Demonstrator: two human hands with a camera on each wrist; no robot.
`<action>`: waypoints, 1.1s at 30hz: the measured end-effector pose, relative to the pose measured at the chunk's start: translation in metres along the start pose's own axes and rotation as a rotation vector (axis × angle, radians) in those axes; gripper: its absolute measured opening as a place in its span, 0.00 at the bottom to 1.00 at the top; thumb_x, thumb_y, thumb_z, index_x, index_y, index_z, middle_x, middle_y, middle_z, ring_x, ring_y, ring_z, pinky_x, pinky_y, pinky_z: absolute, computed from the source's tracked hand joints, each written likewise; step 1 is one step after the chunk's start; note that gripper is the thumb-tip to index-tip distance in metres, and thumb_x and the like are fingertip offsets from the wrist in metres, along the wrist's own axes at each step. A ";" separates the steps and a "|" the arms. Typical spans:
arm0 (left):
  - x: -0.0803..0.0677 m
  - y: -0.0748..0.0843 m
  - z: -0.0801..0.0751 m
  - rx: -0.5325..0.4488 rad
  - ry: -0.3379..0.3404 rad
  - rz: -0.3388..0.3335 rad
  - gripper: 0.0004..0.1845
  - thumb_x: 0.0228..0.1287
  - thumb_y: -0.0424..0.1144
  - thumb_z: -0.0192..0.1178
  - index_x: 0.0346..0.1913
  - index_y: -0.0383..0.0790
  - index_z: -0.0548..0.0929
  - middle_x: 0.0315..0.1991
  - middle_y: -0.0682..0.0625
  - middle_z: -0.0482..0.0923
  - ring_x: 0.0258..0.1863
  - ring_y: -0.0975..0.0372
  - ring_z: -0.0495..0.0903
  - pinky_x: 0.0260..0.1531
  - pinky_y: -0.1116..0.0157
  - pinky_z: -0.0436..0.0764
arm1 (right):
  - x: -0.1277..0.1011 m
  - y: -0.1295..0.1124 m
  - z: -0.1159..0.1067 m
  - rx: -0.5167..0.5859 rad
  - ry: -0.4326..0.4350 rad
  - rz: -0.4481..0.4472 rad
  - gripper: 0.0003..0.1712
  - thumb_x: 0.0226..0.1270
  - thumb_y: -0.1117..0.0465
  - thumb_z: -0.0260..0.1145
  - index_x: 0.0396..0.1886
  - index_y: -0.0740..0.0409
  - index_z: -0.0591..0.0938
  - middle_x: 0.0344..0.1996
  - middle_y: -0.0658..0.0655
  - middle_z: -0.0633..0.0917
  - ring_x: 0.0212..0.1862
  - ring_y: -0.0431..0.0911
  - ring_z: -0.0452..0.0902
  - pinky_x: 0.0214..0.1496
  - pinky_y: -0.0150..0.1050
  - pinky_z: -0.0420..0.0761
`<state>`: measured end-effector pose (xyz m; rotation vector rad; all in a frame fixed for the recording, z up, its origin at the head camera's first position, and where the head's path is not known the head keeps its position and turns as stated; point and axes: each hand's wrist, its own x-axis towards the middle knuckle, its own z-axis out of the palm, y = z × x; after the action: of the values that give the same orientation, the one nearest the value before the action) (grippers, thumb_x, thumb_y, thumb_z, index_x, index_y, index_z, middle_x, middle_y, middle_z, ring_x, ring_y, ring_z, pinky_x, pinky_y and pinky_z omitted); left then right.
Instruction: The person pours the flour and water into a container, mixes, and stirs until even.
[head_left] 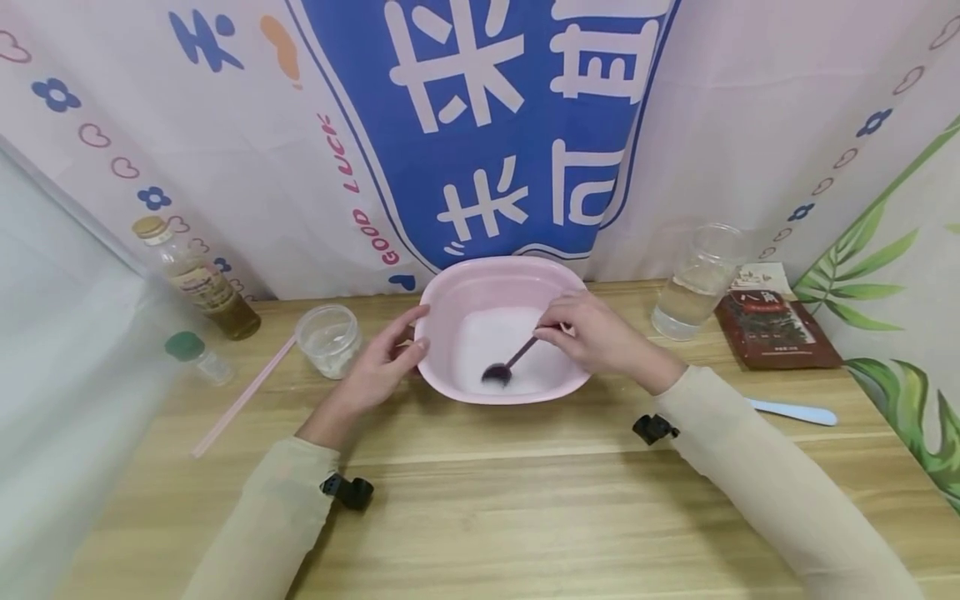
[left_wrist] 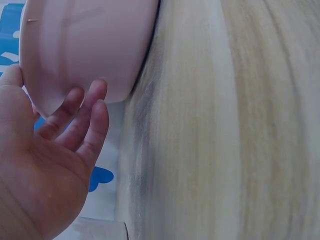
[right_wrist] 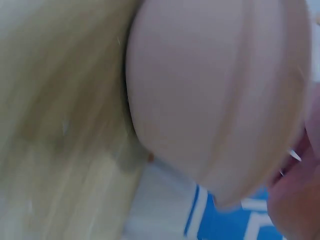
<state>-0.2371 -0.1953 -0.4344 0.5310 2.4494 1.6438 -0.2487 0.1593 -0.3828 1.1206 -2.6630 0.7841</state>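
Centrally, pink basin [head_left: 450, 312], dark spoon [head_left: 507, 366], white liquid inside

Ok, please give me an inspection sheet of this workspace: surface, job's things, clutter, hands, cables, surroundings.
Surface: wooden table.
Job's things: pink basin with white contents; dark spoon dips in.
Clutter: bottle, small jar, pink stick, glass of water, brown packet, blue scraper.
Hands: left hand touches the basin's side; right hand pinches the spoon.
Cables: nothing seen.
Surroundings: printed banner behind.
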 end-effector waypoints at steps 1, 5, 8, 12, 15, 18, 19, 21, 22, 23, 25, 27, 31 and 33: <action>0.000 0.000 0.001 0.000 0.000 0.001 0.32 0.85 0.37 0.56 0.85 0.40 0.62 0.59 0.27 0.78 0.47 0.48 0.89 0.47 0.49 0.93 | 0.003 -0.002 0.004 0.007 0.013 0.004 0.06 0.76 0.63 0.72 0.39 0.60 0.92 0.35 0.54 0.91 0.42 0.50 0.83 0.55 0.49 0.82; 0.002 0.000 0.003 0.003 0.003 0.006 0.32 0.84 0.37 0.56 0.85 0.41 0.62 0.58 0.28 0.79 0.45 0.52 0.89 0.46 0.53 0.93 | 0.011 -0.006 0.008 -0.065 0.088 0.087 0.06 0.75 0.62 0.73 0.40 0.60 0.93 0.36 0.56 0.93 0.44 0.53 0.85 0.56 0.51 0.83; 0.004 0.001 0.004 -0.009 0.007 0.004 0.32 0.84 0.36 0.56 0.85 0.40 0.62 0.57 0.28 0.79 0.44 0.54 0.89 0.45 0.54 0.93 | 0.011 -0.003 0.000 -0.161 0.099 0.170 0.08 0.76 0.61 0.72 0.43 0.60 0.93 0.38 0.58 0.94 0.46 0.56 0.85 0.57 0.53 0.82; 0.003 0.002 0.003 -0.022 0.022 0.003 0.32 0.84 0.35 0.56 0.85 0.39 0.63 0.55 0.27 0.80 0.41 0.60 0.88 0.43 0.54 0.94 | 0.004 0.009 -0.019 -0.234 0.065 0.183 0.08 0.76 0.64 0.70 0.44 0.63 0.93 0.39 0.61 0.93 0.44 0.57 0.81 0.51 0.52 0.80; 0.001 0.000 0.002 -0.034 0.037 0.010 0.32 0.83 0.34 0.56 0.84 0.38 0.64 0.54 0.25 0.81 0.39 0.64 0.87 0.42 0.56 0.94 | -0.003 0.016 -0.031 -0.217 0.024 0.141 0.07 0.74 0.67 0.71 0.42 0.64 0.93 0.37 0.60 0.93 0.42 0.56 0.79 0.48 0.51 0.77; -0.001 -0.003 0.001 -0.039 0.047 0.018 0.31 0.83 0.33 0.56 0.83 0.36 0.64 0.53 0.24 0.81 0.38 0.65 0.87 0.40 0.57 0.93 | -0.007 0.017 -0.033 -0.140 -0.023 0.086 0.06 0.73 0.68 0.72 0.40 0.62 0.94 0.35 0.57 0.92 0.41 0.54 0.78 0.48 0.49 0.75; -0.002 -0.003 0.001 -0.039 0.048 0.018 0.31 0.83 0.33 0.56 0.83 0.36 0.64 0.53 0.24 0.81 0.38 0.65 0.87 0.40 0.57 0.93 | -0.006 0.015 -0.032 -0.106 -0.038 0.071 0.05 0.72 0.68 0.72 0.40 0.61 0.94 0.34 0.56 0.92 0.41 0.53 0.78 0.48 0.49 0.74; -0.003 -0.004 0.001 -0.036 0.049 0.018 0.31 0.83 0.33 0.57 0.83 0.36 0.64 0.53 0.24 0.81 0.38 0.65 0.87 0.40 0.56 0.93 | -0.004 0.011 -0.025 -0.053 -0.064 0.047 0.05 0.73 0.66 0.73 0.39 0.59 0.94 0.33 0.54 0.92 0.41 0.51 0.80 0.50 0.48 0.76; -0.003 -0.004 0.001 -0.032 0.050 0.014 0.31 0.83 0.33 0.57 0.83 0.37 0.64 0.54 0.24 0.81 0.38 0.64 0.87 0.40 0.56 0.93 | -0.002 0.007 -0.020 -0.027 -0.075 0.040 0.05 0.74 0.65 0.73 0.39 0.59 0.94 0.33 0.53 0.91 0.41 0.50 0.80 0.50 0.48 0.77; -0.003 -0.004 0.001 -0.030 0.050 0.011 0.31 0.83 0.33 0.57 0.83 0.38 0.65 0.54 0.25 0.81 0.38 0.63 0.87 0.41 0.55 0.93 | 0.001 0.003 -0.016 -0.008 -0.081 0.044 0.05 0.74 0.63 0.73 0.40 0.58 0.94 0.33 0.53 0.91 0.41 0.49 0.81 0.51 0.48 0.79; -0.002 -0.004 0.001 -0.025 0.042 0.001 0.32 0.83 0.35 0.57 0.84 0.40 0.64 0.55 0.26 0.82 0.40 0.62 0.88 0.42 0.54 0.93 | 0.006 -0.004 -0.007 0.007 -0.080 0.060 0.07 0.76 0.61 0.73 0.41 0.57 0.94 0.35 0.52 0.91 0.41 0.47 0.83 0.52 0.48 0.81; -0.001 -0.003 0.001 -0.023 0.034 -0.007 0.32 0.84 0.36 0.57 0.85 0.42 0.64 0.56 0.27 0.82 0.41 0.60 0.88 0.44 0.53 0.93 | 0.013 -0.010 0.000 0.000 -0.056 0.074 0.07 0.76 0.59 0.73 0.41 0.57 0.94 0.36 0.53 0.92 0.41 0.47 0.84 0.52 0.47 0.83; 0.000 -0.001 0.001 -0.025 0.018 -0.011 0.32 0.84 0.36 0.56 0.85 0.42 0.62 0.57 0.27 0.81 0.43 0.56 0.89 0.46 0.52 0.93 | 0.025 -0.013 0.004 -0.074 0.016 0.101 0.07 0.75 0.60 0.74 0.42 0.59 0.94 0.36 0.56 0.94 0.39 0.50 0.85 0.49 0.48 0.84; -0.001 0.000 0.001 -0.021 0.019 -0.011 0.33 0.84 0.36 0.56 0.85 0.41 0.62 0.57 0.27 0.81 0.44 0.56 0.89 0.46 0.51 0.93 | 0.028 -0.010 0.000 -0.122 0.029 0.147 0.08 0.75 0.60 0.74 0.43 0.59 0.94 0.37 0.57 0.94 0.41 0.52 0.85 0.52 0.49 0.82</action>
<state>-0.2358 -0.1943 -0.4346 0.5007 2.4410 1.6756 -0.2610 0.1362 -0.3695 0.8860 -2.7509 0.6452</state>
